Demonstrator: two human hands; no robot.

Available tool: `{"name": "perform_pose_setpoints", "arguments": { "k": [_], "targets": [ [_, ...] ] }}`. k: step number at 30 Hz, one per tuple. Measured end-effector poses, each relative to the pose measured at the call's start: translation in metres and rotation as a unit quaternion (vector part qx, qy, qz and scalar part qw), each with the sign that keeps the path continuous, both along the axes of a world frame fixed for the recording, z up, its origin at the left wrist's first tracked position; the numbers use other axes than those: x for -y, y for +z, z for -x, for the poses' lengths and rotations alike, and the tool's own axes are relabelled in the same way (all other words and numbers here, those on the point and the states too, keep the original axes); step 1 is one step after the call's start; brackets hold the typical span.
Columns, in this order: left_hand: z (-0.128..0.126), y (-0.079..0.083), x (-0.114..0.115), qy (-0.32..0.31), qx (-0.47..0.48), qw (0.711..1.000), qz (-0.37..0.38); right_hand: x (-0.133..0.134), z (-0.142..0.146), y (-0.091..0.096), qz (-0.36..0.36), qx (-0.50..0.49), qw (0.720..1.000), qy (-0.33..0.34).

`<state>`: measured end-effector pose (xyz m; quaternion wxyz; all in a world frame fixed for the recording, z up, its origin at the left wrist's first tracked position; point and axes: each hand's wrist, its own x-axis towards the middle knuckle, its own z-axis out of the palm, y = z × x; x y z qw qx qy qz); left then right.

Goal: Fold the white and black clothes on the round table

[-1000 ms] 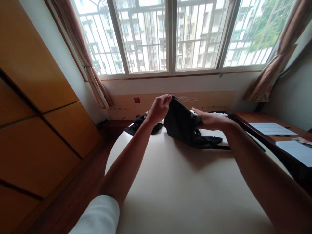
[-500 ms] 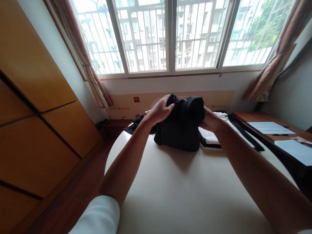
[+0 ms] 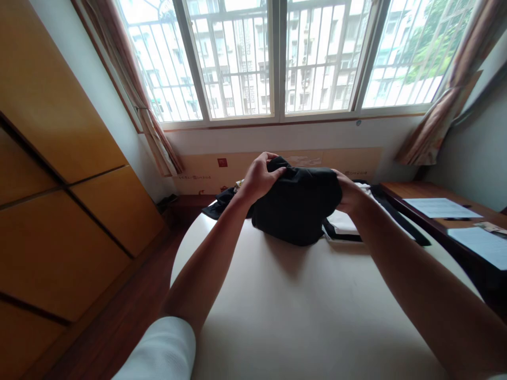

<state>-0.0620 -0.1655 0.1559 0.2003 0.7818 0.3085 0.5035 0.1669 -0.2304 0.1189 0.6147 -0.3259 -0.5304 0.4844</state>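
A piece of black clothing (image 3: 297, 206) hangs bunched between my two hands over the far half of the round white table (image 3: 301, 306); its exact kind does not show. My left hand (image 3: 261, 179) grips its upper left corner, thumb in front and fingers behind. At the upper right edge my right hand (image 3: 348, 192) is closed on the cloth, its fingertips mostly hidden behind the fabric. Behind my left wrist lies more dark cloth (image 3: 219, 205). To the right, partly covered by my right forearm, white folded clothing (image 3: 343, 222) rests on black fabric.
A wooden desk (image 3: 400, 192) with papers (image 3: 441, 208) stands along the right side. Tall wooden cabinet doors (image 3: 71, 227) rise on the left. Beyond the table, a tan printed board (image 3: 249, 163) leans below the barred windows (image 3: 237, 68), with curtains (image 3: 152, 126) at the sides.
My right hand has moved slightly to the right, spreading the upper edge of the black clothing wider and flatter. My left hand keeps nearly the same place.
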Motion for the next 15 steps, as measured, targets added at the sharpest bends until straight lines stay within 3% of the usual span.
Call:
{"name": "perform_pose_setpoints", "arguments": {
  "k": [8, 12, 15],
  "targets": [
    [0.022, 0.016, -0.003, 0.189, -0.004, 0.981, -0.033, -0.016, -0.03, 0.006, -0.007, -0.073, 0.989, -0.126],
    [0.04, 0.024, -0.001, 0.28, -0.064, 0.957, -0.046, -0.021, -0.051, 0.007, -0.012, -0.086, 0.966, -0.242],
    [0.042, 0.021, 0.002, 0.303, -0.136, 0.943, -0.019, -0.017, -0.049, 0.012, -0.02, -0.05, 0.961, -0.271]
  ]
}}
